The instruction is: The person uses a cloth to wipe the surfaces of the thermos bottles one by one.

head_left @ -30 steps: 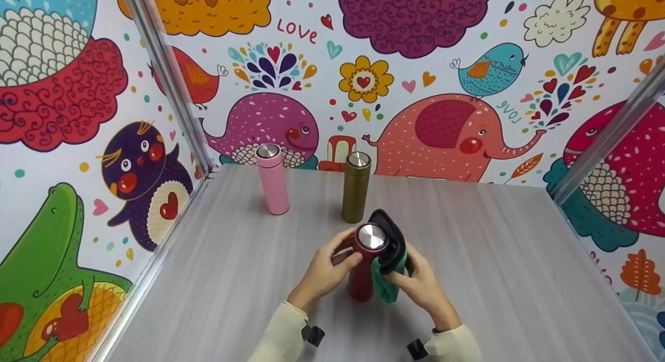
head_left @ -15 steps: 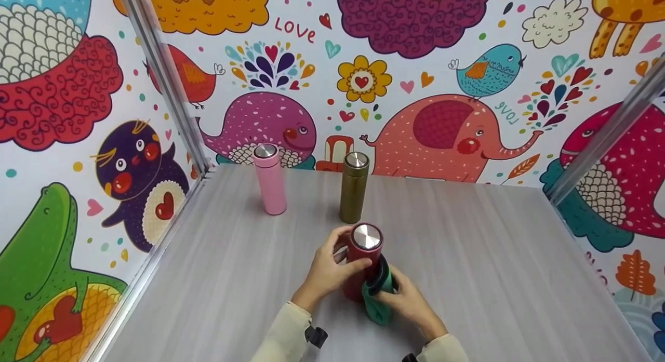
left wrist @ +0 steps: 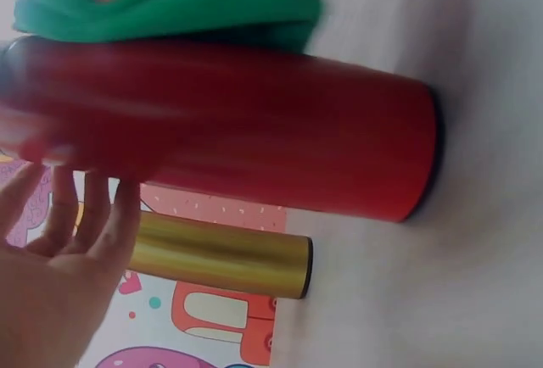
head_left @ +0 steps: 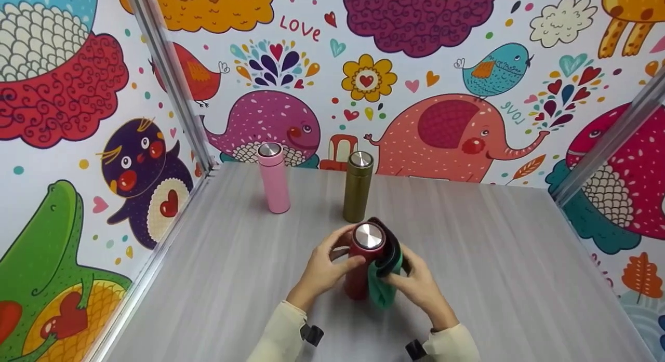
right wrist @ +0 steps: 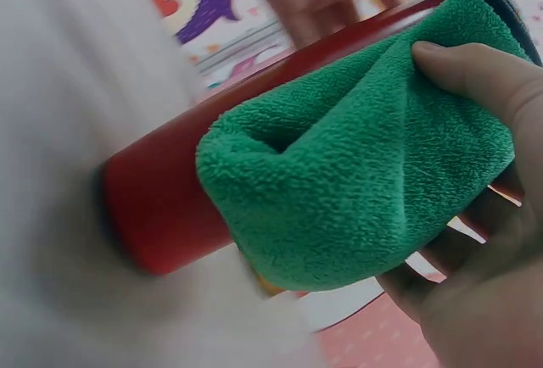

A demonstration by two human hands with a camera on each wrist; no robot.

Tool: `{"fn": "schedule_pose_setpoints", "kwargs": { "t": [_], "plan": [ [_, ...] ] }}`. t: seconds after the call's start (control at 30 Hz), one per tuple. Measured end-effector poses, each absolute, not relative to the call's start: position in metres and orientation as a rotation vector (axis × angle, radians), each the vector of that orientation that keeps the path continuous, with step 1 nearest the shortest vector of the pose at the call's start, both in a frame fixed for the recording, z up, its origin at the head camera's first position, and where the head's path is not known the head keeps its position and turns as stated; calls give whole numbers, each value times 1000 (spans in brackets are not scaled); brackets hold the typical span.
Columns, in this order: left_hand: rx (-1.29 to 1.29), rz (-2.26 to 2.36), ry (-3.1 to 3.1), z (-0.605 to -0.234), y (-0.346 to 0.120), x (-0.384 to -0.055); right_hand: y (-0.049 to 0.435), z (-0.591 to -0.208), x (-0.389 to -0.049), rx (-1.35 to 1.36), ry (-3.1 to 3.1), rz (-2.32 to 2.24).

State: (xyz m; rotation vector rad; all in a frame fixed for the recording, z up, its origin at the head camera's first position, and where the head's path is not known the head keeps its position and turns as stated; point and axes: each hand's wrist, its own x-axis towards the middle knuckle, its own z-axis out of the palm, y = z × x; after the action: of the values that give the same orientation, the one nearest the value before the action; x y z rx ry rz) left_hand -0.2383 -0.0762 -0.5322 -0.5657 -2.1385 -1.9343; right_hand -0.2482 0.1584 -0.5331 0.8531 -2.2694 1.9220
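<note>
A red thermos bottle (head_left: 357,279) with a shiny silver lid (head_left: 369,236) stands upright near the middle of the table. My left hand (head_left: 327,271) grips its upper part from the left, thumb in front and fingers behind; in the left wrist view the fingers (left wrist: 114,215) curve against the red side. Against the bottle's right side, my right hand (head_left: 418,284) holds a folded cloth (head_left: 383,289), green with a dark edge. The right wrist view shows its thumb pressing the green cloth (right wrist: 331,173), which covers much of the bottle's side.
Behind the red bottle stand a pink thermos bottle (head_left: 274,188) and an olive-gold thermos bottle (head_left: 357,190), both upright. Cartoon-printed walls (head_left: 405,123) close in the grey table (head_left: 493,258) at the back and sides, with metal posts (head_left: 171,76) at the corners.
The right hand with the cloth moved down the red bottle's side, then back up near the lid. The left hand keeps its grip, and the bottle stays in about the same place.
</note>
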Motion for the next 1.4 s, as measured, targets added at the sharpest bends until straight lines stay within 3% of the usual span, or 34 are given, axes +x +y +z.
{"fn": "schedule_pose_setpoints", "kwargs": {
  "t": [0.43, 0.57, 0.83, 1.1, 1.4],
  "plan": [
    [-566, -1923, -2224, -517, -82, -224, 151, -496, -247, 1076, -2002, 1811],
    [-569, -1930, -2156, -539, -80, -228, 152, -508, -246, 1016, -2105, 1809],
    [-633, -1954, -2065, -544, -68, -227, 151, -543, -252, 1009, -2263, 1909],
    [-513, -1906, -2123, -544, -74, -228, 150, -585, -254, 911, -2548, 1972],
    [-580, -1955, -2145, -543, -82, -231, 154, -575, -252, 821, -2456, 1968]
  ]
}}
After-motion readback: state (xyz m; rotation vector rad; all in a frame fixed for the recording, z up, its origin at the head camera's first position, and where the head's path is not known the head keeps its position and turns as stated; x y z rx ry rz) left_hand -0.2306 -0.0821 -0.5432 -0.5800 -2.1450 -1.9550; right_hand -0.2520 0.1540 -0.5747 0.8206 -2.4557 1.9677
